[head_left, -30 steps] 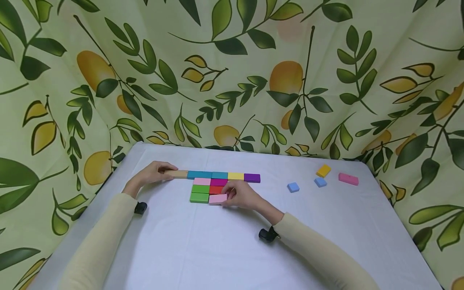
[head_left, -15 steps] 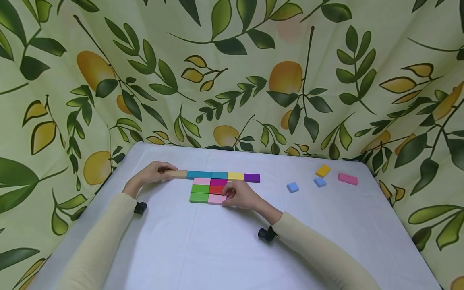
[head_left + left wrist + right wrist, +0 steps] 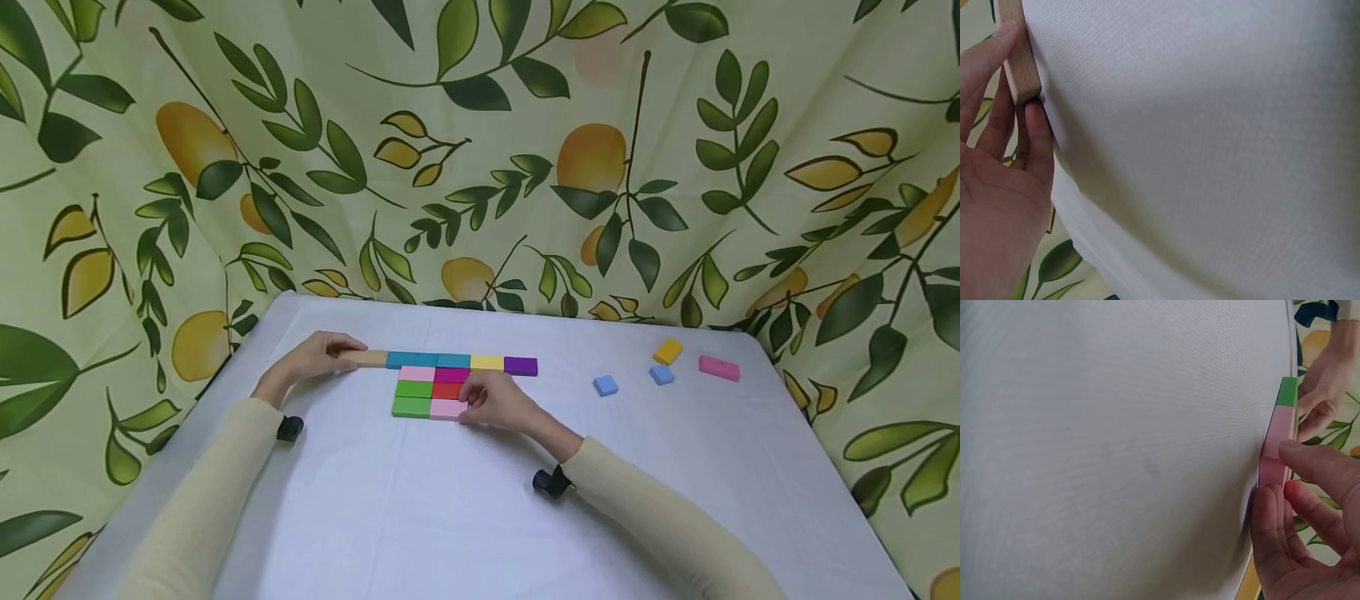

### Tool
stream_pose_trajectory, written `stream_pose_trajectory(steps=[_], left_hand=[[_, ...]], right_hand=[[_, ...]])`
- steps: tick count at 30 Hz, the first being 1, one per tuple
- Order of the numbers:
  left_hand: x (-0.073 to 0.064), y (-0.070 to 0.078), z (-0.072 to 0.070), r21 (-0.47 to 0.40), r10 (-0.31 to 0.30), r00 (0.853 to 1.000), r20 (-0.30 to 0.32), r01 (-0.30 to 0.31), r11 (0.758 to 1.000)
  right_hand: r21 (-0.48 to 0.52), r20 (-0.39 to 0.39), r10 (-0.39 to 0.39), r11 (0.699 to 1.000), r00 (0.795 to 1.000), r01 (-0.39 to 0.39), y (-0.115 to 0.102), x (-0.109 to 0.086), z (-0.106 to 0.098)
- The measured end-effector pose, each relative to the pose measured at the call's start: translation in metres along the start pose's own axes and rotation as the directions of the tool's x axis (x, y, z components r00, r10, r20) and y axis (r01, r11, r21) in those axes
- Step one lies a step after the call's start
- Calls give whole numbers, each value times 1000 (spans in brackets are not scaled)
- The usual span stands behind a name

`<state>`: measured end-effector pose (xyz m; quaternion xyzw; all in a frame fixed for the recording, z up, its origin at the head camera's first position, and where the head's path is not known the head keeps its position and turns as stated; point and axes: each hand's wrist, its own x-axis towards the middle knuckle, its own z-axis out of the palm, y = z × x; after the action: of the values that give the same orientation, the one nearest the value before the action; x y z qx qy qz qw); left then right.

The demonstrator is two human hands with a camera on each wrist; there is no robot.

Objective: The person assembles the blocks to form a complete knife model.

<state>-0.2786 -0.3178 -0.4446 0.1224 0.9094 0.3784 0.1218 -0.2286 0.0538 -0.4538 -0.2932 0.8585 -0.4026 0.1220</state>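
Observation:
My left hand (image 3: 322,354) grips the end of a plain wooden block (image 3: 369,359), thumb along its side in the left wrist view and fingertips at its end face. This block starts a row with two teal blocks (image 3: 412,360), a yellow block (image 3: 487,364) and a purple block (image 3: 521,367). Below the row lie a light pink block (image 3: 417,374), a magenta block (image 3: 453,374), a red block (image 3: 447,391) and two green blocks (image 3: 412,407). My right hand (image 3: 501,402) pinches another pink block (image 3: 1275,469) between thumb and fingers, against the front green block. My fingers partly cover the red block.
To the right on the white-covered table (image 3: 390,517) lie two small blue blocks (image 3: 605,386), an orange-yellow block (image 3: 667,352) and a darker pink block (image 3: 719,368). A leaf-and-fruit patterned curtain (image 3: 517,233) hangs behind the table and at both sides.
The pink block in my right hand has shifted slightly left and back, and now lines up flush beside the front green block. The left hand stays in place.

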Motion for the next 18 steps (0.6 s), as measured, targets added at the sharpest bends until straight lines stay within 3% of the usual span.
stream_pose_trajectory(steps=[5,11,18], left_hand=[[0,0,0,10,13,1000,-1,-13,1000],[0,-1,1,0,-14,1000,-5,14,1000],[0,-1,0,7,12,1000,-2,-12,1000]], right_hand=[[1,-3,3,1000,1000,-3,-1,0,0],[6,-3,18,1000,1000,-18,-1,1,1],[5,-10,15,1000,1000,-15,0,2,2]])
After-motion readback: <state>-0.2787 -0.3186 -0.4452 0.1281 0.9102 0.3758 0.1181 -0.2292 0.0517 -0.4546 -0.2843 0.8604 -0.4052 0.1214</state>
